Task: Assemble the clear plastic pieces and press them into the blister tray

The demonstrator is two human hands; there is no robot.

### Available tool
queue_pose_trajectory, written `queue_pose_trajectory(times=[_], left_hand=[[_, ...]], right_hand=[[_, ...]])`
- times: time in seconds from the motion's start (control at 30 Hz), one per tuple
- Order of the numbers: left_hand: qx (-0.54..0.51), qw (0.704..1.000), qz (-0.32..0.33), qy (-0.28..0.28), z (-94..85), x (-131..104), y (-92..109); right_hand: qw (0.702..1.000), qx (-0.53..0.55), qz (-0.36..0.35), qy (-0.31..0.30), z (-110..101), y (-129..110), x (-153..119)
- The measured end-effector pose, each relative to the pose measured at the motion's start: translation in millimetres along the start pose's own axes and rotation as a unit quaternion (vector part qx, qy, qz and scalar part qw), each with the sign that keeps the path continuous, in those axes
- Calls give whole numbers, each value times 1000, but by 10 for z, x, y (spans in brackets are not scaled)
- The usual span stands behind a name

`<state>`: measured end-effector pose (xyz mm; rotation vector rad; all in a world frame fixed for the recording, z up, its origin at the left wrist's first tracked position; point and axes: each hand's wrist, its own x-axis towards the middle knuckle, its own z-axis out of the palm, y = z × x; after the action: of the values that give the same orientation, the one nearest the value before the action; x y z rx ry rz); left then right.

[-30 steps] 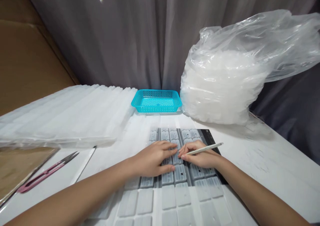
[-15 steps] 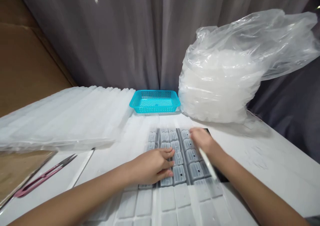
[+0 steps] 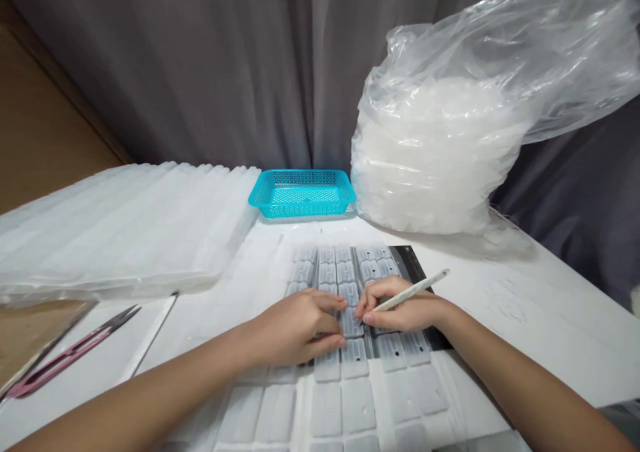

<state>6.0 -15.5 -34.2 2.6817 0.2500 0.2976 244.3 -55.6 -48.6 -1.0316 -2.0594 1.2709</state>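
Note:
My left hand (image 3: 305, 324) lies on a sheet of clear plastic compartments (image 3: 354, 369), its fingers spread and pressing lightly on it. In my right hand (image 3: 395, 303) a slim white pen-like tool (image 3: 417, 288) is pinched, its back end pointing up and right. The tip is low over the compartments beside my left fingertips; whether it touches is hard to tell. Small dark dots show in several compartments. Under part of the sheet lies a black panel (image 3: 411, 263), which shows at the right edge.
A blue perforated basket (image 3: 302, 209) stands at the back. Right of it sits a clear bag (image 3: 435, 159) full of white pieces. A stack of translucent sheets (image 3: 115, 232) lies left, with pink-handled snips (image 3: 70, 359) and a brown board (image 3: 35, 335) nearer me.
My right hand has moved down and left from the sheet's far right part towards my left fingertips, and the tool now points up. My left hand stays in place. The view has shifted slightly.

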Motion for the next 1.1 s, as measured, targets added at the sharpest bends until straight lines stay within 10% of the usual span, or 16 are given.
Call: queue_pose_trajectory(times=[1.1], left_hand=[[30,999,35,1,64,28,-153]], right_hand=[[973,-140,-170,-74,-52,56,46]])
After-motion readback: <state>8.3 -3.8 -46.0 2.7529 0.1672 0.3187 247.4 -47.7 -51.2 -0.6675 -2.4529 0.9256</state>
